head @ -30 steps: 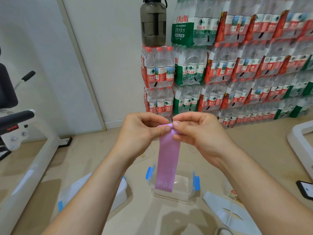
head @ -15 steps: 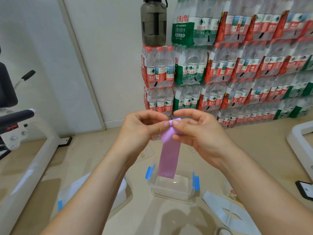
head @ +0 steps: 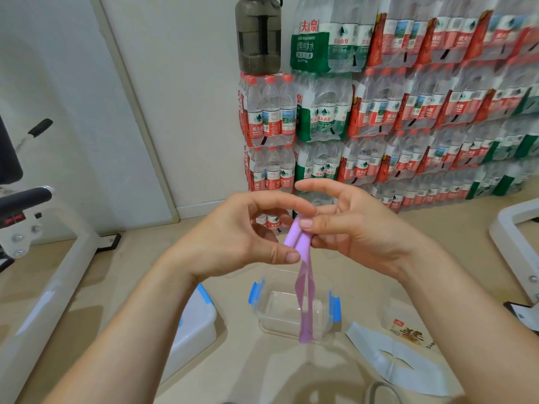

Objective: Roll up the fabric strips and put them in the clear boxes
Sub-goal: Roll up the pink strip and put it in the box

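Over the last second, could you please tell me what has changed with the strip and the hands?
The top of the purple fabric strip has been rolled into a small roll between the left hand and right hand, and its hanging tail has twisted edge-on. Both hands still pinch it above the clear box, which has not moved.

We see a bright, even indoor light with no lamp in view. Soft grey shadows of the forearms lie on the beige floor below the grip. Where the left hand and right hand pinch the purple fabric strip, the picture is sharp, and light shows through the strip's hanging tail. Behind the grip, shrink-wrap on the water-bottle packs throws pale glare, and far to the right of the grip the packs smear into blur. Left of the grip the grey wall trim bows with wide-angle distortion.
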